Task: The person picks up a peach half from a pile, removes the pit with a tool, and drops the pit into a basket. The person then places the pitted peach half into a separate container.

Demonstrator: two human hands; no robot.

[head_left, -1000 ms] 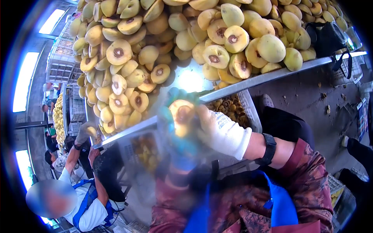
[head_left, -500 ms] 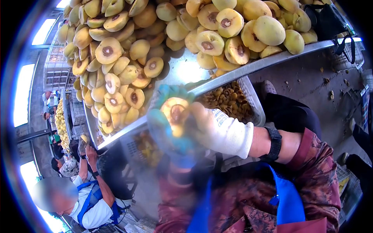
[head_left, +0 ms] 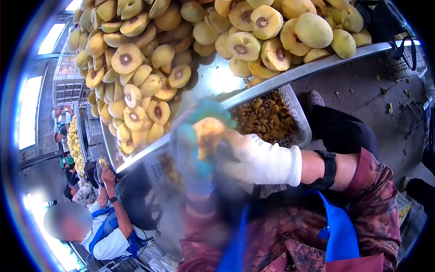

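Blurred by the lens, my left hand (head_left: 186, 140) in a grey and teal glove closes around a yellow peach half (head_left: 209, 130). My right hand (head_left: 253, 156), in a white knit glove, is closed with its fingers against the near side of that fruit. Whatever the right fingers grip is hidden by the blur. Both hands are in front of my body, just off the metal table's edge (head_left: 267, 83). On the table lies a large heap of peach halves (head_left: 136, 68), many with the brown pit cavity showing.
Below the table edge stands a white crate (head_left: 297, 113) holding brown pit pieces (head_left: 265, 118). A co-worker (head_left: 108, 235) at the left holds a fruit piece. A black bag (head_left: 385, 22) sits at the table's right end. Scraps lie on the floor (head_left: 358, 90).
The peach half has turned in my left hand, so its cut face shows less. My right hand has shifted slightly down and right. The heap stays in place.
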